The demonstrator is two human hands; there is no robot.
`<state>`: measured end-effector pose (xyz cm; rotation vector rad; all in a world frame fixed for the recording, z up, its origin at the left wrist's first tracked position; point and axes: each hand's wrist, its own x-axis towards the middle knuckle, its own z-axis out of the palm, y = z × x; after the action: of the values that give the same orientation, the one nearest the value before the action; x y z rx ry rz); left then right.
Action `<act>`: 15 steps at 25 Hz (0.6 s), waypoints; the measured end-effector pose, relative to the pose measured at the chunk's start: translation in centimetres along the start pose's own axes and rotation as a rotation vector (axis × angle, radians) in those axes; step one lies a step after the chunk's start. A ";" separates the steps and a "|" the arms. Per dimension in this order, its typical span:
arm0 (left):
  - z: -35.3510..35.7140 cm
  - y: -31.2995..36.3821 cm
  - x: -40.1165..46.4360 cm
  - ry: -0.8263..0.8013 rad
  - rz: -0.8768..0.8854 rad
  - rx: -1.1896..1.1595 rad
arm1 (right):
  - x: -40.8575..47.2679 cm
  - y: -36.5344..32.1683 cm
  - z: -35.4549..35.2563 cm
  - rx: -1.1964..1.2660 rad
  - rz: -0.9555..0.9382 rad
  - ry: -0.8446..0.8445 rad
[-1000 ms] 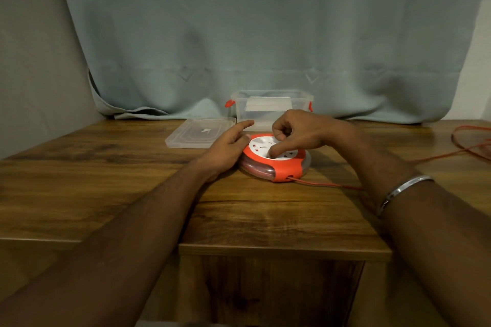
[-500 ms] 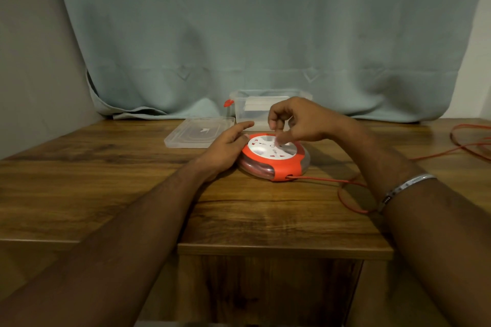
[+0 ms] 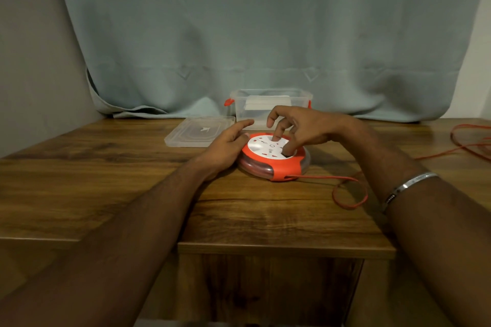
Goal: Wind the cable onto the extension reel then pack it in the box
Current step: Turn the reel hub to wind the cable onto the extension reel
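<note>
Extension reel (image 3: 273, 158) on the wooden table (image 3: 106, 180), taken as landmark. Left of it and slightly behind, the clear lid (image 3: 200, 131) lies flat. The left hand (image 3: 225, 147) rests open against the reel's left rim, bracing rather than gripping. Directly behind the reel stands the open clear box (image 3: 271, 109). The right hand (image 3: 300, 129) hovers over the white socket face, fingertips (image 3: 276, 137) pressed into it, holding nothing closed. Right of the reel, the orange cable (image 3: 350, 194) trails in loose loops, largely unwound. The casing looks rigid, light and smooth, best held by its rim; the cable is limp and may kink.
</note>
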<state>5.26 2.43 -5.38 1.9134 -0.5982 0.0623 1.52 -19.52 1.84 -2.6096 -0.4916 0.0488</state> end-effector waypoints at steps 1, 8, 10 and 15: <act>0.0 0.0 0.0 0.000 0.001 0.000 | 0.0 0.0 0.1 0.002 0.008 0.003; 0.0 0.3 -0.1 0.000 -0.003 0.008 | 0.2 -0.2 0.5 -0.048 0.007 0.017; 0.0 0.4 -0.1 0.000 -0.005 0.008 | 0.2 -0.4 0.6 -0.059 0.005 0.023; 0.0 0.4 -0.2 0.017 0.004 0.019 | -0.1 -1.2 1.2 -0.130 -0.008 0.095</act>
<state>4.89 2.39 -5.14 1.9286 -0.5919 0.0869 0.92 -18.01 1.35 -2.7211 -0.4861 -0.1126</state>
